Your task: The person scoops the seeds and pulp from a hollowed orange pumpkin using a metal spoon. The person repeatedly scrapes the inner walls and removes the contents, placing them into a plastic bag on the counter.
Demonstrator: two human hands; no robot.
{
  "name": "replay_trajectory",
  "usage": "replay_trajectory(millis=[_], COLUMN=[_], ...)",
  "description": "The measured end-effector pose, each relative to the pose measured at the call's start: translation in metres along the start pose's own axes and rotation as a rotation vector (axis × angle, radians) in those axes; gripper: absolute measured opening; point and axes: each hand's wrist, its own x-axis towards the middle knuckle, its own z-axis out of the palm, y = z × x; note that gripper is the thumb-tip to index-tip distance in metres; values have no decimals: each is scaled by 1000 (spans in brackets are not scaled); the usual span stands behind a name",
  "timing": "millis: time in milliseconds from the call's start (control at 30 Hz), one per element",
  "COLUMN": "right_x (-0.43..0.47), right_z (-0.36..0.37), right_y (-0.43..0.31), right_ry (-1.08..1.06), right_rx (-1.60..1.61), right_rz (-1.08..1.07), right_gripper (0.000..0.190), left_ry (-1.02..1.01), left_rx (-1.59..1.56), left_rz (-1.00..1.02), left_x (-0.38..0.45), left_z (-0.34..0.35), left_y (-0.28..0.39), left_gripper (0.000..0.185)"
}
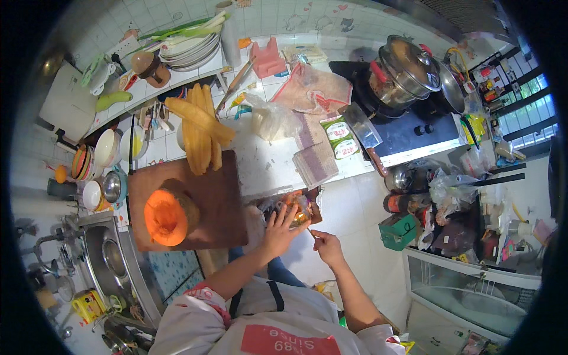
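Note:
My left hand (284, 228) lies with spread fingers on crinkled plastic packets (298, 208) in an opening under the counter's front edge. Just right of it, my right hand (328, 246) is closed around the end of a thin stick-like item (312, 232), whose kind I cannot tell. A cut pumpkin (166, 217) with its orange hollow showing sits on the brown cutting board (222, 199) at the left. Long yellow peeled pieces (199, 128) are piled at the board's far edge. A cleaver (364, 126) lies by the stove, its wooden handle past the counter edge.
A steel pot with a glass lid (401, 73) stands on the stove (426, 128). Folded cloths (315, 164), a plastic bag (273, 117) and a green-white packet (341, 137) lie on the counter. Bowls (108, 147) and a sink (95, 239) are at the left.

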Motion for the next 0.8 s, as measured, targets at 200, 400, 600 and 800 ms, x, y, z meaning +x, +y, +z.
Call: replay_trajectory(millis=[200, 400, 600, 800], right_x=[-2, 0, 1, -9], right_z=[-21, -24, -36, -44], right_y=[-4, 0, -5, -11], right_ry=[-30, -20, 51, 71], right_rx=[44, -37, -120, 34], right_rz=[5, 55, 59, 95], right_gripper=[38, 37, 36, 37], left_ry=[-50, 22, -103, -107], left_rx=[40, 133, -143, 42], left_rz=[5, -83, -287, -369], left_x=[14, 21, 33, 47], left_z=[19, 29, 23, 38], left_y=[-9, -15, -25, -33], left_gripper=[71, 57, 27, 17])
